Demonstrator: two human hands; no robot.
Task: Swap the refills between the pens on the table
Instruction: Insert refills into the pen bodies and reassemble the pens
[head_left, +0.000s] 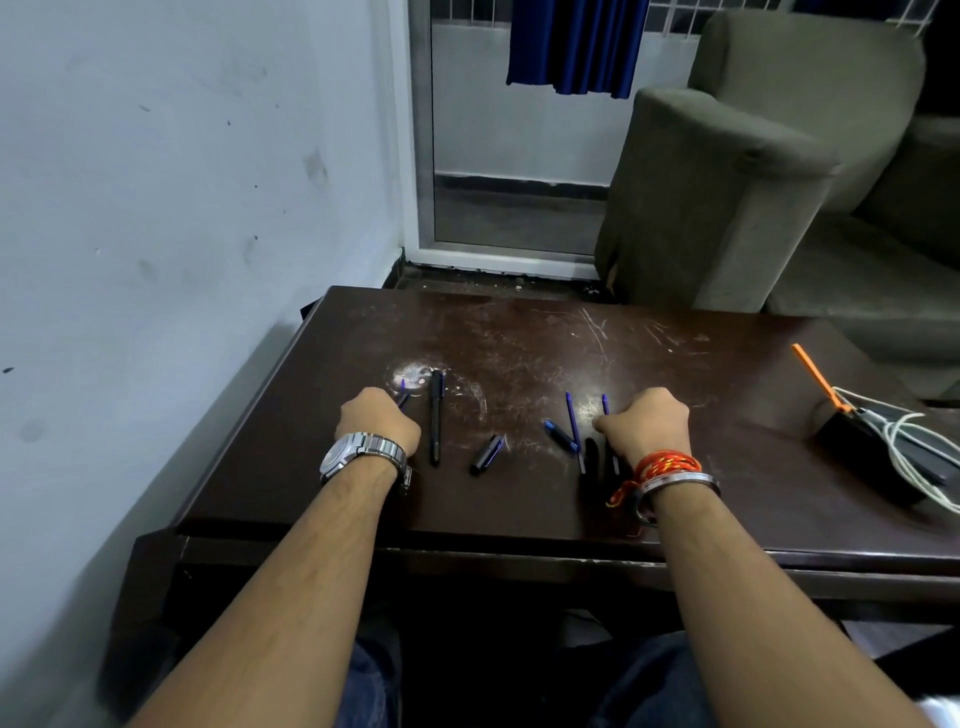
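Both pens stripped, parts spread on the surface (519, 332). My left hand (378, 422) is curled over a blue refill (402, 391), tip poking out past my knuckles; looks gripped, not lifted. My right hand (644, 423) is closed down on a second refill (605, 404); can't tell how firm. Black barrel (436, 415) lies just right of my left hand, short cap piece (487, 454) further right. Another blue refill (573, 423) and blue-black section (560, 435) sit just left of my right hand. Judging: mid-swap, refills out. Next: lift 1 refill, line its tip with the opposite barrel, slide in straight.
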